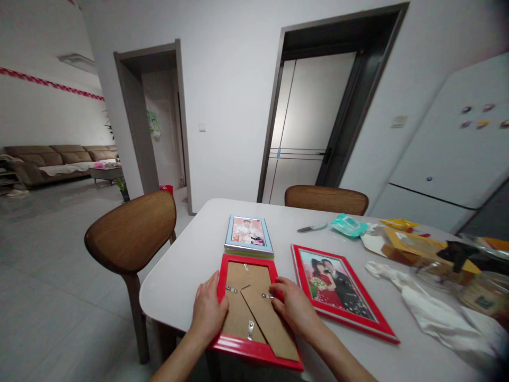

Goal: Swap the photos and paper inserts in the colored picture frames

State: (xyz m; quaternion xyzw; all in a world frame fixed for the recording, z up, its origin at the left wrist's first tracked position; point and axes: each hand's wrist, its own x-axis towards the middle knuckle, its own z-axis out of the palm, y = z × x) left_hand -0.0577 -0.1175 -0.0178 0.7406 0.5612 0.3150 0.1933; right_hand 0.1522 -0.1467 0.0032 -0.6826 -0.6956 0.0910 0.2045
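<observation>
A red picture frame (242,346) lies face down at the near edge of the table, its brown backboard (234,321) upward. A folding stand leg (264,318) slants across the backboard, and metal clips sit around its sides. My left hand (209,307) grips the frame's left edge, thumb on top. On the right edge, my right hand (293,306) is closed over the rim, its fingertips by the right-side clip (267,295). Just beyond is a light blue framed picture (249,233), resting on something green. To the right, another red framed picture (338,286) lies face up.
A knife (312,228) and a teal wipes packet (349,225) lie farther back on the white table (178,270). Crumpled white cloth (433,302), a cardboard box (413,246) and a jar (487,292) crowd the right side. Wooden chairs (133,231) stand left and behind.
</observation>
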